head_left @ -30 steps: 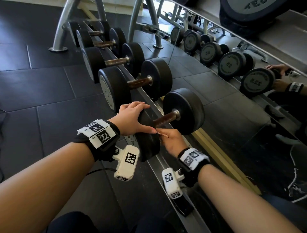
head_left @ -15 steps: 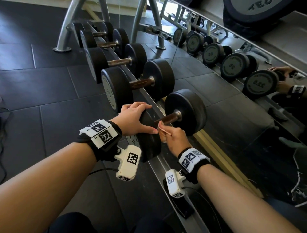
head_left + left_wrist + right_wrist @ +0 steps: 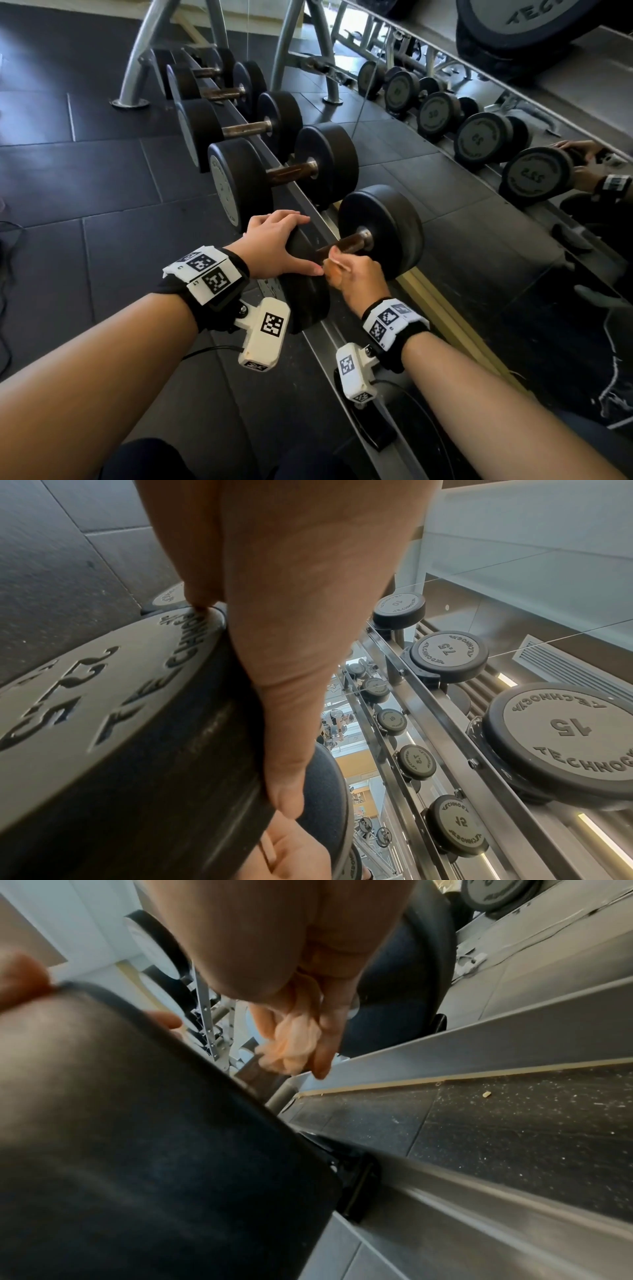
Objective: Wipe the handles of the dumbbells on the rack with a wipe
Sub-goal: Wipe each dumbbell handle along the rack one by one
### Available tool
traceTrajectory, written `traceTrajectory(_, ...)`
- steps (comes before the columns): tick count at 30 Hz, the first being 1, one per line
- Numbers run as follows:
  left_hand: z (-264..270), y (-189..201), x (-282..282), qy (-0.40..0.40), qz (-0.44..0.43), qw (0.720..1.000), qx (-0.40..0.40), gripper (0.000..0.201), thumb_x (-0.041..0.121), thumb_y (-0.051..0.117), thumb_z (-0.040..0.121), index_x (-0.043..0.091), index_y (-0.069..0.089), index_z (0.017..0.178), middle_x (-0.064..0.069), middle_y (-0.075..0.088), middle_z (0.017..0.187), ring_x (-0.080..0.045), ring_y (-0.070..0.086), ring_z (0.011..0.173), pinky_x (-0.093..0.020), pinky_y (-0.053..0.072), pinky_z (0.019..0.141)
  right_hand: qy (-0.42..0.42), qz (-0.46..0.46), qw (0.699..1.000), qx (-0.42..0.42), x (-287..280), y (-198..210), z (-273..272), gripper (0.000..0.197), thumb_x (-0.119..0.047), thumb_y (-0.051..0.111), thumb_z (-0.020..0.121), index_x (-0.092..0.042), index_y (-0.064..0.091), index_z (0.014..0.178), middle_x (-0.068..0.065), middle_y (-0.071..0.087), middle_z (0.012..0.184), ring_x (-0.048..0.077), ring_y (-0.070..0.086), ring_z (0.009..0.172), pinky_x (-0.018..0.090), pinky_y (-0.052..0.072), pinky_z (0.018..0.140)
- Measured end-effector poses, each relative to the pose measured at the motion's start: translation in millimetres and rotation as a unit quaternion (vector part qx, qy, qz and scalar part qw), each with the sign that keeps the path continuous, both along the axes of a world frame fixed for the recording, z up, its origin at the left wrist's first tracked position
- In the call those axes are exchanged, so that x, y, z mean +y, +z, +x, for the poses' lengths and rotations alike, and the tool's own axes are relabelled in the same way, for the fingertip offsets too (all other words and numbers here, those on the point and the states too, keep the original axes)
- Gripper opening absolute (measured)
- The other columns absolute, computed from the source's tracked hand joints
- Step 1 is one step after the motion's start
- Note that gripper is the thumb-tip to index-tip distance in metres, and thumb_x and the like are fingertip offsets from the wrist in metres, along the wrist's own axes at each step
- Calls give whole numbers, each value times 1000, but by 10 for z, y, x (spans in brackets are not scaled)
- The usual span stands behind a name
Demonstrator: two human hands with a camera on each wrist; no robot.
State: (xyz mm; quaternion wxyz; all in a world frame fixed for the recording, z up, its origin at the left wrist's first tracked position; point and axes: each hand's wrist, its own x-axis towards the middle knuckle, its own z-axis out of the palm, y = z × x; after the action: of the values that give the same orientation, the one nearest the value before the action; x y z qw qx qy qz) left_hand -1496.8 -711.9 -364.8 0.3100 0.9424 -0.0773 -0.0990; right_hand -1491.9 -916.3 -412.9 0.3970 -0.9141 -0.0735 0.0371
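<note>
The nearest black dumbbell lies on the rack rail, its brown handle (image 3: 349,241) running between a near head (image 3: 305,308) and a far head (image 3: 383,229). My left hand (image 3: 277,243) grips the near head, fingers bent over its rim and thumb (image 3: 284,791) lying along the edge. My right hand (image 3: 356,274) holds a bunched peach wipe (image 3: 334,270) against the handle's near end. In the right wrist view the wipe (image 3: 291,1045) hangs crumpled from my curled fingers (image 3: 329,1031). Most of the handle under the hand is hidden.
More black dumbbells (image 3: 284,171) line the rack rail (image 3: 342,346) away from me. A mirror (image 3: 513,240) on the right repeats the row. Grey rack legs (image 3: 137,68) stand at the back. A small black object (image 3: 373,435) sits on the rail near my right forearm.
My right hand has turned and risen a little at the handle's near end, and the bunched wipe shows more. The left hand stays on the near head.
</note>
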Motion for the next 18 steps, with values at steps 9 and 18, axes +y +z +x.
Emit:
traceTrajectory(9, 10, 21, -2, 0, 6, 1000, 4, 101, 64, 75, 68, 38, 23, 151, 11, 20, 157, -30, 8, 145, -55, 21, 117, -79, -18, 996, -29, -182, 120, 252, 25, -34, 57, 98, -20, 69, 115, 2, 68, 95, 17, 64, 88, 32, 55, 87)
traceTrajectory(18, -10, 46, -5, -1, 8, 1000, 9, 101, 64, 74, 67, 38, 24, 151, 12, 20, 157, -29, 8, 145, -54, 21, 117, -13, 181, 970, 165, -179, 32, 40, 13, -23, 72, 90, -23, 78, 102, 3, 72, 90, 16, 69, 77, 32, 56, 66)
